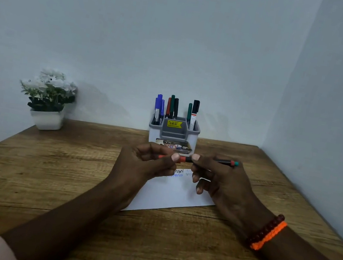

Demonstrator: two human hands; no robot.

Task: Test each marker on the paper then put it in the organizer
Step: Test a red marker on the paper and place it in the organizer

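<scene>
Both hands hold one marker (pixel 186 159) level above the paper, in front of the organizer. My left hand (pixel 147 164) pinches its red cap end. My right hand (pixel 218 180) grips the dark barrel, whose red and teal tail sticks out to the right. The white paper (pixel 169 194) lies on the table under my hands, with blue and black zigzag scribbles near its far edge. The grey organizer (pixel 173 133) stands behind, holding several blue, red, green and black markers upright in its left, middle and right compartments.
A white pot of white flowers (pixel 47 99) stands at the back left of the wooden table (pixel 48 166). Walls close the table at the back and on the right. A dark frame edge shows at far left.
</scene>
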